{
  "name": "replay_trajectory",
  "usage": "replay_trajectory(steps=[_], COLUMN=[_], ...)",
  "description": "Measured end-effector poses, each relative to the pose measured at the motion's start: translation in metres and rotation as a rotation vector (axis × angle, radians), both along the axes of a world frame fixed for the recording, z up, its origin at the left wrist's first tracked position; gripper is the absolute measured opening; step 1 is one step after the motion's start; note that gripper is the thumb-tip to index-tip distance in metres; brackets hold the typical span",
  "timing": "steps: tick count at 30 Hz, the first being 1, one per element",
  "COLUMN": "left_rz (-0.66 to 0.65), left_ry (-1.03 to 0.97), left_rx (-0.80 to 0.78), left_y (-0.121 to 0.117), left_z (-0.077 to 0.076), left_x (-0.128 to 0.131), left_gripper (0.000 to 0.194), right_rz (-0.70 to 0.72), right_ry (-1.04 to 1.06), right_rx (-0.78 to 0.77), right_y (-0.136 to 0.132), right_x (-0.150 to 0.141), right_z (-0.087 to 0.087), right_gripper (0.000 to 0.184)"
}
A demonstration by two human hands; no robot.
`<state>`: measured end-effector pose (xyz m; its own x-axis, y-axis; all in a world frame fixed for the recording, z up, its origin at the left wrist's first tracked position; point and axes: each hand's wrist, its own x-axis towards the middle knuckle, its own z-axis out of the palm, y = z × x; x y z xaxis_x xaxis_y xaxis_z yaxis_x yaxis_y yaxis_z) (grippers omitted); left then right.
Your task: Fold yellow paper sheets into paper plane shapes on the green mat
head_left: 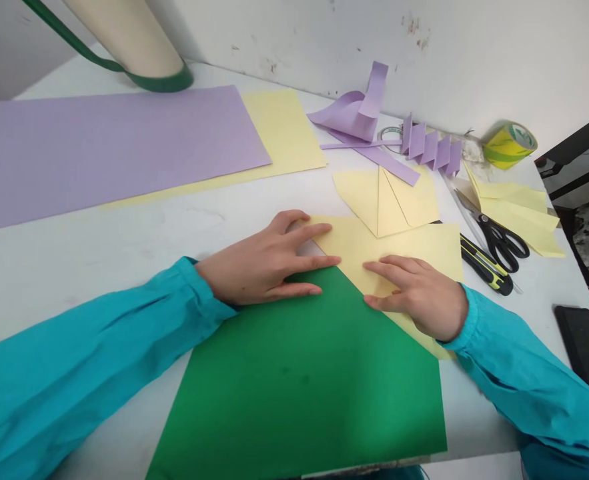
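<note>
My left hand [279,260] lies with fingers spread across the upper part of a green paper sheet [304,387], its fingertips reaching the slanting edge of a pale yellow sheet [344,240]. On that yellow sheet rests my right hand [414,293], fingers stretched out and partly apart, thumb at the slanting edge. The yellow sheet meets the green one along this diagonal and seems to overlap it. Just beyond is a folded yellow paper piece [389,200] with crease lines. Neither hand grips anything.
Scissors [499,240] and a utility knife [484,267] lie to the right, near a black phone-like object [581,347]. A tape roll [509,143], purple paper strips [389,160] and a pleated purple strip [431,147] are behind. Back left lies a large purple sheet [124,147].
</note>
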<state>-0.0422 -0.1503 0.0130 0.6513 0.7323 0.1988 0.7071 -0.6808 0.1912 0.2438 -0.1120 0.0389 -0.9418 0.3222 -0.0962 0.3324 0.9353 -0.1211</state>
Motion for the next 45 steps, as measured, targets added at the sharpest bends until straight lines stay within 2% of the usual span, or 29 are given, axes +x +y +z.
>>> replay_trajectory(steps=[5, 13, 18, 22, 27, 36, 41, 45], left_rz=[0.008, 0.032, 0.009, 0.012, 0.029, 0.056, 0.053, 0.063], left_ry=[-0.019, -0.012, -0.039, -0.015, -0.034, -0.006, 0.020, 0.030], left_rx=[-0.023, -0.067, -0.042, -0.056, -0.088, -0.100, -0.082, -0.065], left_y=[-0.001, 0.000, 0.001, 0.000, 0.000, -0.001, 0.006, 0.014], left_z=[-0.001, 0.001, 0.000, 0.001, 0.000, 0.001, 0.001, -0.001], left_x=[0.000, 0.000, -0.001, 0.000, 0.001, 0.001, -0.008, -0.018], left_gripper=[0.043, 0.043, 0.043, 0.043, 0.042, 0.043, 0.041, 0.042], right_rz=[-0.003, -0.001, 0.014, 0.043, 0.038, 0.090, 0.081, 0.096], right_ry=[-0.046, -0.035, -0.053, -0.111, -0.176, -0.222, -0.185, -0.117], right_rx=[-0.030, -0.029, -0.064, -0.115, -0.114, -0.202, -0.185, -0.123], right_y=[0.000, -0.004, -0.003, 0.000, 0.001, 0.005, 0.000, -0.003], right_x=[0.003, 0.012, 0.017, 0.016, 0.017, 0.022, 0.018, 0.016], right_z=[0.010, 0.005, 0.013, 0.022, 0.025, 0.033, 0.032, 0.023], right_gripper=[0.025, 0.022, 0.020, 0.023, 0.024, 0.029, 0.031, 0.032])
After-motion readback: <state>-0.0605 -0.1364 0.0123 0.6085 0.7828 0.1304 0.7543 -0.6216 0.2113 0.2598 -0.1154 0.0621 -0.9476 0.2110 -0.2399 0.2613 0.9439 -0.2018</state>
